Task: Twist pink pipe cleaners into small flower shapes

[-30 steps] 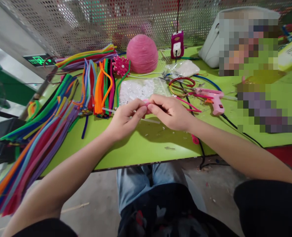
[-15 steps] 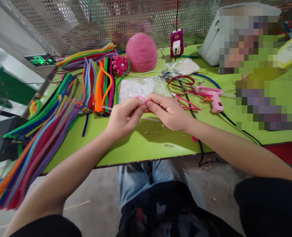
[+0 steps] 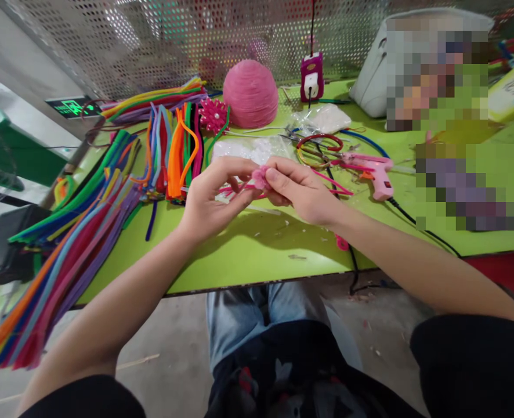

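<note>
Above the table, in the middle of the head view, a small pink pipe-cleaner flower (image 3: 261, 177) with rounded petals sits between my hands. My right hand (image 3: 303, 190) pinches its right side between thumb and fingers. From the left, the thumb and index finger of my left hand (image 3: 211, 197) close on its other edge, leaving a gap behind the fingertips. Thin pink pipe cleaners (image 3: 337, 184) lie beyond my hands. Partly covered by my fingers, a clear bag of white bits (image 3: 248, 149) lies behind the flower.
Bundles of coloured pipe cleaners (image 3: 94, 232) spread over the table's left side. A pink ball (image 3: 250, 93) and a beaded pink flower (image 3: 214, 115) stand at the back. On the right lie a pink glue gun (image 3: 376, 171) with its cord and a grey bin (image 3: 372, 75).
The pink piece, mostly hidden by my fingertips before, now shows its petals. My left hand's fingers have spread wider, and my right hand has turned slightly.
</note>
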Motion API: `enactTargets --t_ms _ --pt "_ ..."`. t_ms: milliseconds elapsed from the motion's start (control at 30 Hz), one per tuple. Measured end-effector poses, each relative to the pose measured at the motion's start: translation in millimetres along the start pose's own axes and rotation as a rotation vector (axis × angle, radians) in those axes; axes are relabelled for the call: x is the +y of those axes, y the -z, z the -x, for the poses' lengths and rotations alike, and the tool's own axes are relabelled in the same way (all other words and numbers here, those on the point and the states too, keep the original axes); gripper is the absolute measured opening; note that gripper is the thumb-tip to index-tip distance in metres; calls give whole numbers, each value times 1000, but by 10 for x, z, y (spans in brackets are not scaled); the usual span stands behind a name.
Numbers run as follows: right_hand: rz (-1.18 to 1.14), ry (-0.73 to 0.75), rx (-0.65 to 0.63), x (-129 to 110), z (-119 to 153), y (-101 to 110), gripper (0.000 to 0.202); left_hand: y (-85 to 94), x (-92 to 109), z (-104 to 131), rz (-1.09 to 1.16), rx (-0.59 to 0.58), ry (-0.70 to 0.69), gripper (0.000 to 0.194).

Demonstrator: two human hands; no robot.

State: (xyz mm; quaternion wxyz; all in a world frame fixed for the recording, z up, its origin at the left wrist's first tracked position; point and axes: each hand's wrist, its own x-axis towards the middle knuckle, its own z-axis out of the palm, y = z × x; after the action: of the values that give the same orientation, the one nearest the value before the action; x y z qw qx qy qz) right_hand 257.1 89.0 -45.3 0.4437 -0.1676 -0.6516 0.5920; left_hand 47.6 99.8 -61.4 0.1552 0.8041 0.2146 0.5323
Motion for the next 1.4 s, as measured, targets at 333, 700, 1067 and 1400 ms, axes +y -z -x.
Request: enactTargets --t_ms 333,700,1067,1400 --pt "505 311 71 78 61 -14 40 -55 112 -4 26 124 74 11" --pt "822 487 11 15 41 99 28 7 183 -46 42 7 172 20" --pt "671 335 119 63 67 4 35 -64 44 -38 -58 42 -69 20" --pt "538 228 148 134 18 205 20 -98 -42 -3 123 180 118 10"
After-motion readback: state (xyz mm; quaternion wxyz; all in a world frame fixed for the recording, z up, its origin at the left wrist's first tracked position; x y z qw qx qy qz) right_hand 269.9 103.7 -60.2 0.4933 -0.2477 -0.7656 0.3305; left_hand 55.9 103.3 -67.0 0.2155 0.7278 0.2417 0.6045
